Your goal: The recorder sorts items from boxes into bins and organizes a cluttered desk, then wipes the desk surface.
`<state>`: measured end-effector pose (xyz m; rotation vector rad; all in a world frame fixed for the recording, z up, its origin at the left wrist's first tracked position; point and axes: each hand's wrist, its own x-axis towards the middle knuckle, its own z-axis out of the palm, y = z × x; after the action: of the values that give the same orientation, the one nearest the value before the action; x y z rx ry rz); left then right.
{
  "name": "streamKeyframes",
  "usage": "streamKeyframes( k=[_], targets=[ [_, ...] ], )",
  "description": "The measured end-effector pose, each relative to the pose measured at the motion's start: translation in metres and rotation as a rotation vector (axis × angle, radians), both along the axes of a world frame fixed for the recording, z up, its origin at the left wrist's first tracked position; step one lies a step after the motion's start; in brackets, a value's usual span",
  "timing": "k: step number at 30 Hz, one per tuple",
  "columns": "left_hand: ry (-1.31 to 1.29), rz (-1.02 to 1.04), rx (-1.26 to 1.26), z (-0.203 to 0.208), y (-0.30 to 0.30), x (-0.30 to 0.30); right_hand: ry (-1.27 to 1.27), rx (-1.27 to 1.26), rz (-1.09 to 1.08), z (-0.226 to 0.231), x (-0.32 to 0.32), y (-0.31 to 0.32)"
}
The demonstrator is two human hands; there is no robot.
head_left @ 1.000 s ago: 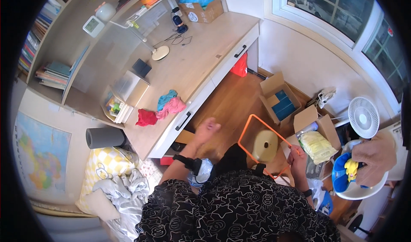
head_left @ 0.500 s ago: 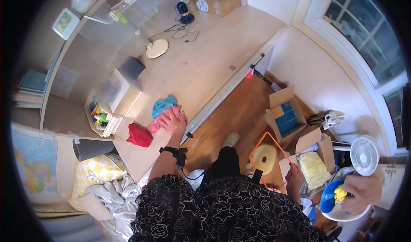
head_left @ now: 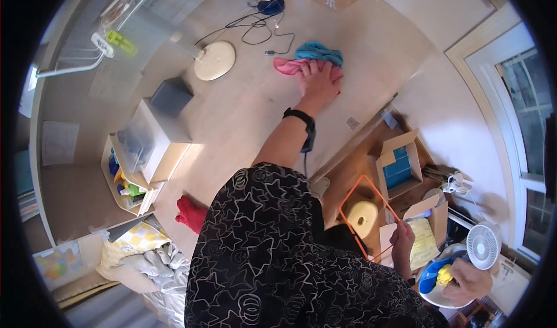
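Observation:
My left hand [head_left: 318,80] reaches far over the pale wooden desk [head_left: 243,113] and lies on a pink cloth [head_left: 285,66], fingers closed on it. A teal cloth [head_left: 316,52] is bunched against the pink one. A black band sits on that wrist. My right hand [head_left: 402,241] hangs low at my side, fingers curled on a corner of a thin orange wire frame [head_left: 350,199]. A red cloth [head_left: 190,213] lies at the desk's near end.
A round cream lamp base [head_left: 214,60], cables and a grey box [head_left: 170,96] sit on the desk. Open cardboard boxes [head_left: 399,165] and a white fan [head_left: 483,245] stand on the floor. Another person's hand [head_left: 467,281] holds a blue and yellow thing over a white bowl.
My left hand has travelled along the desk with the pink and teal cloths, away from the red cloth. The view has swung toward the desk's far end.

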<state>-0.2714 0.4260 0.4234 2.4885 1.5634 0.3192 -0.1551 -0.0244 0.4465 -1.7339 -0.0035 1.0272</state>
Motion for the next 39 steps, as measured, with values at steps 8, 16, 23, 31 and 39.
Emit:
streamKeyframes(
  k=[8,16,23,31,39],
  targets=[
    [-0.059,0.395,0.096,-0.023,-0.046,-0.195,-0.098,-0.009,0.233,-0.002,0.043,0.062],
    [0.341,1.075,-0.072,-0.025,-0.206,-0.329,-0.050,0.062,0.320,-0.021,0.104,0.085],
    [0.053,0.752,0.181,-0.048,-0.062,-0.214,0.044,0.026,0.080,-0.026,0.186,0.050],
    [-0.147,0.019,0.236,-0.050,-0.052,0.132,0.024,0.018,-0.048,-0.041,0.232,0.032],
    [-0.204,-0.315,0.270,-0.032,0.041,0.288,0.054,-0.008,-0.072,-0.051,0.247,0.065]
  ],
)
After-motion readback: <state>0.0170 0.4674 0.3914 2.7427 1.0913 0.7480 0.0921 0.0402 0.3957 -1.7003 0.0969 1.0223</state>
